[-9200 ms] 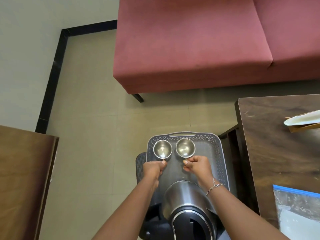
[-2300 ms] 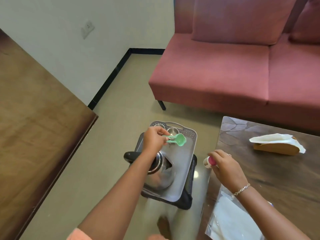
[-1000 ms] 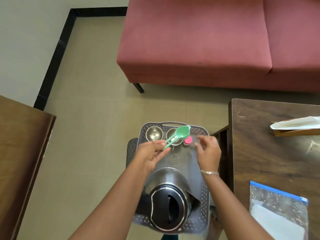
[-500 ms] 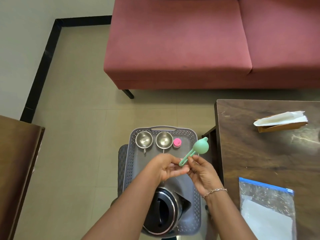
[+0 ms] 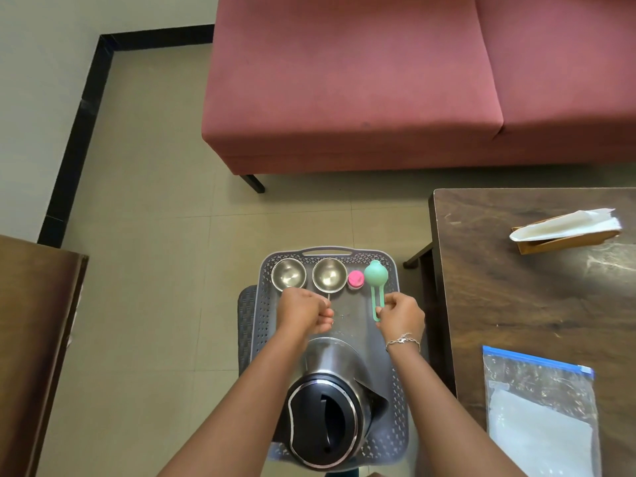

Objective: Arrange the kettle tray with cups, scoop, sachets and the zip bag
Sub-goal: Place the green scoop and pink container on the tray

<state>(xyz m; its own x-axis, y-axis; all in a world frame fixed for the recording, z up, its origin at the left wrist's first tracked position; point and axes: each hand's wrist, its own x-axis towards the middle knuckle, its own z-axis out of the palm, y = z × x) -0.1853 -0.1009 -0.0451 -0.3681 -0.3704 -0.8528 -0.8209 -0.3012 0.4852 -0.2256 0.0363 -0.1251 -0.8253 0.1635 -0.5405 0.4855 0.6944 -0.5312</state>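
- The tiled floor (image 5: 155, 235) is spreading out all around the tray (image 5: 392, 438), with a black skirting strip running along the wall beyond it.
- A red sofa (image 5: 344, 80) is standing beyond the tray's far end.
- A dark bench (image 5: 499, 287) is standing just right of the tray; a brown bench (image 5: 31, 339) is sitting well to its left.
- The zip bag (image 5: 540, 407) is lying flat on the dark bench, off the tray to its right, and a napkin holder (image 5: 564, 232) is resting further back.
- The kettle (image 5: 327, 407) is filling the tray's near end, partly hidden by both forearms.
- Two steel cups (image 5: 288, 274) (image 5: 329, 275) are sitting side by side along the tray's far edge, a pink-capped pot (image 5: 356, 279) just right of them.
- The right hand (image 5: 401, 316) is pinching the handle of the green scoop (image 5: 375, 275), whose bowl is lying in the tray's far right corner.
- The left hand (image 5: 303, 315) is hovering with fingers curled, gripping nothing visible and covering the left cup's handle.
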